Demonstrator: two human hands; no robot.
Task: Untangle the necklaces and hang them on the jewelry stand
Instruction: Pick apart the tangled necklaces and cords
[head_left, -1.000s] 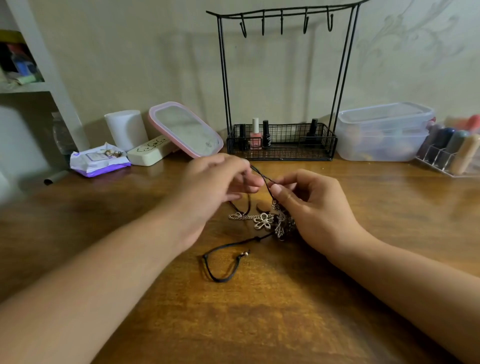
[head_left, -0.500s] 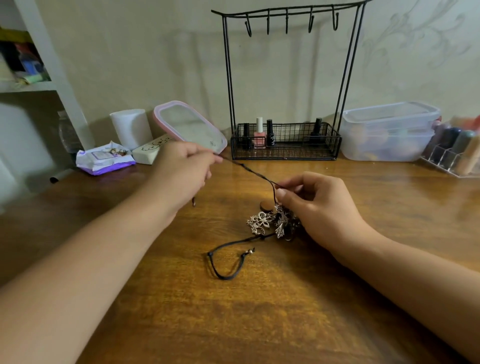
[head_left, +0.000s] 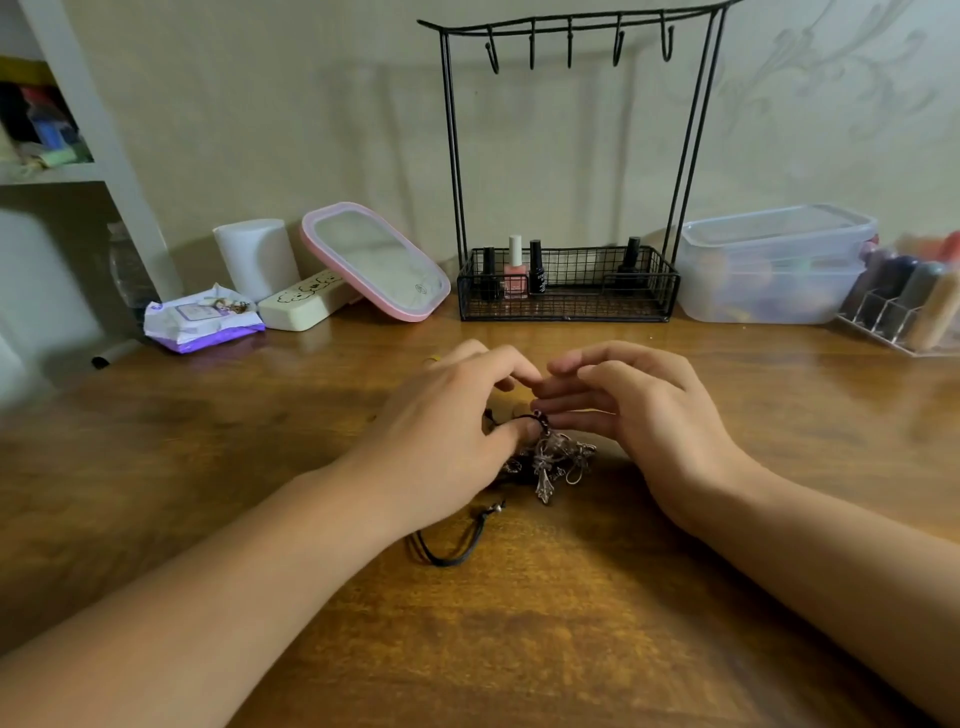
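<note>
A tangle of necklaces with metal pendants, one a cross, lies on the wooden table. A loop of black cord trails from it toward me. My left hand is over the left side of the tangle, its thumb and fingers pinching a black cord at the top of the bundle. My right hand hovers just right of the tangle, fingers spread, fingertips close to the same cord; whether they grip it is unclear. The black wire jewelry stand stands at the back with nothing on its hooks.
The stand's wire basket holds nail polish bottles. A pink-framed mirror, a white cylinder, a cream case and a wipes pack sit back left. A clear lidded box and an acrylic organizer stand back right.
My left hand, which had pulled a cord out to the left, has come back to the tangle. The taut cord has gone slack, and my right hand's fingers have spread apart.
</note>
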